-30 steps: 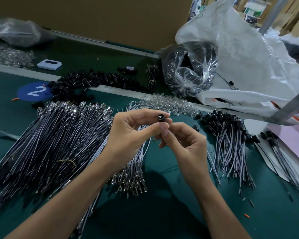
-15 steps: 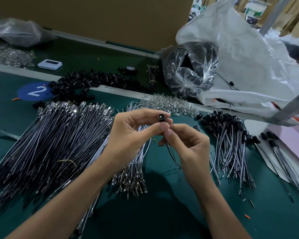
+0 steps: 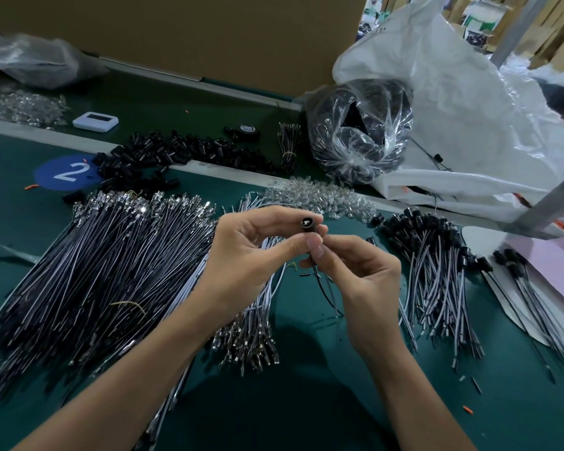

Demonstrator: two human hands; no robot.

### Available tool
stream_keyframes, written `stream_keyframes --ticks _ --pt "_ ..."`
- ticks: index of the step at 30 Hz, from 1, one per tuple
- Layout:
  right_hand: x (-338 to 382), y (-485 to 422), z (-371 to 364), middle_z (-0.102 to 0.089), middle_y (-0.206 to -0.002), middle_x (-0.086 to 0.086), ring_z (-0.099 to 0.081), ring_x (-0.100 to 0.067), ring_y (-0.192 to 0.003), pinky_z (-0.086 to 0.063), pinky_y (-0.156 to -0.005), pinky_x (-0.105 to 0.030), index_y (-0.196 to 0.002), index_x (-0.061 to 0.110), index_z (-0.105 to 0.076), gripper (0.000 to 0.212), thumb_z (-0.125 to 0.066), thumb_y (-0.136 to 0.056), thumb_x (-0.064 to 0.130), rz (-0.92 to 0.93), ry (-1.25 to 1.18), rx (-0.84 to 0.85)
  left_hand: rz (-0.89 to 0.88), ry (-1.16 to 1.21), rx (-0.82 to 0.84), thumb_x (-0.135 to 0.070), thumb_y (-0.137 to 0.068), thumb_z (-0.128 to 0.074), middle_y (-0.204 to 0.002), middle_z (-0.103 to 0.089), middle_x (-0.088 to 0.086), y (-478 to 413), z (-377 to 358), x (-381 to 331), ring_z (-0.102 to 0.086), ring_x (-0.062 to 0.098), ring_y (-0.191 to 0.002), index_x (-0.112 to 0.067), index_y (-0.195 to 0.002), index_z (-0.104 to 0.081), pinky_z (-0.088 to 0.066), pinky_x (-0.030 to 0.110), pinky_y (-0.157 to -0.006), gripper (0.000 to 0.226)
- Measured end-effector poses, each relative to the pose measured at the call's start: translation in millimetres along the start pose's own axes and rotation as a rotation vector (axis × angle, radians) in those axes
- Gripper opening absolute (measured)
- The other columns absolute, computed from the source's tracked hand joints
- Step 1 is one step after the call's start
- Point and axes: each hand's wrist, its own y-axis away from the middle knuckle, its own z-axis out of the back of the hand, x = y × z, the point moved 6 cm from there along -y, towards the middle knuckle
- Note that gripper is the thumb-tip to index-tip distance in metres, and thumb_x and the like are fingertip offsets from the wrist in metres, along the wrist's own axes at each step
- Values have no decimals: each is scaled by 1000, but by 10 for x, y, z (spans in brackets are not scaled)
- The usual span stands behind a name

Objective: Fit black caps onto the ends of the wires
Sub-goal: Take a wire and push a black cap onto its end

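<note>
Since a second ago the wire (image 3: 323, 289) has dropped out from under my right hand and now trails down toward the green mat (image 3: 306, 405), while my hands have barely shifted.

Far left, a wide bundle of uncapped wires (image 3: 79, 271) fans across the mat, its metal terminals pointing away from me. Beyond it lie a blue sticker marked 2 (image 3: 66, 172), a small white device (image 3: 95, 121) and a loose pile of black caps (image 3: 163, 151) along the pale strip.

My left hand (image 3: 251, 255) is raised over a smaller bundle (image 3: 258, 327); thumb and forefinger pinch the black cap (image 3: 307, 222), its open end facing up toward me with something shiny inside, and the other fingers curl in behind. Just beyond the cap sits a heap of clear parts (image 3: 323, 196).

My right hand (image 3: 362, 275) meets the left at the fingertips, thumb and forefinger nipping the wire directly below the cap, the remaining fingers loosely bent. I cannot tell how far the wire sits inside the cap.

To the right lies a sheaf of capped wires (image 3: 437, 262), caps away from me. Behind it a clear bag of black parts (image 3: 358, 125) leans on a large white sack (image 3: 469, 109).
</note>
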Motion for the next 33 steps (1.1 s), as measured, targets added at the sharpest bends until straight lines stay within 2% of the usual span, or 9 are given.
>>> stream_keyframes --ticks 5,9,12,17,24,29,33 --pt "-13 3 -17 -75 -79 -7 -71 -18 -69 -54 -68 -21 -90 8 -76 11 -74 -80 13 -47 -6 32 15 6 -4 -16 -77 -77 -93 -77 5 -1 -1 9 -74 21 -90 -15 -98 -76 -57 28 -80 21" --pt "-39 8 -58 -75 -76 -6 -70 -17 -67 -55 -67 -22 -88 14 -77 9 -72 -80 14 -78 68 71 46 -7 -26 -11 -78 -78 -92 -77 5 10 11 39 -73 19 -86 -17 -95 -77 -58 28 -72 18" --pt "-39 16 -52 -74 -71 -7 -70 -17 -64 -55 -66 -23 -84 11 -75 8 -68 -81 11 -70 114 61 106 -6 -62 -15 -75 -80 -90 -77 7 25 18 77 -74 22 -87 -17 -91 -78 -59 32 -76 17" --pt "-13 26 -49 -73 -69 -5 -69 -12 -63 -53 -64 -18 -83 3 -73 12 -66 -83 12 -51 101 43 220 6 -43 -18 -73 -76 -82 -74 20 45 -36 152 -68 21 -70 -4 -92 -77 -57 31 -65 23" --pt "-53 14 -57 -76 -75 -7 -72 -15 -67 -55 -66 -19 -89 1 -74 15 -68 -83 13 -106 74 26 333 16 -43 -18 -72 -77 -87 -76 14 53 12 220 -74 23 -84 -4 -94 -76 -59 26 -74 26" --pt "-43 10 -68 -76 -76 -9 -73 -18 -67 -56 -67 -22 -87 10 -76 11 -71 -78 14 -117 65 28 258 88 -122 -19 -72 -75 -94 -77 7 32 41 133 -73 13 -88 -8 -100 -75 -54 17 -73 30" --pt "-57 12 -79 -75 -74 -8 -72 -17 -66 -56 -67 -21 -86 10 -75 12 -70 -76 15 -126 81 18 201 72 -213 -15 -70 -76 -87 -77 5 14 113 86 -72 9 -83 -8 -88 -76 -51 14 -72 19"
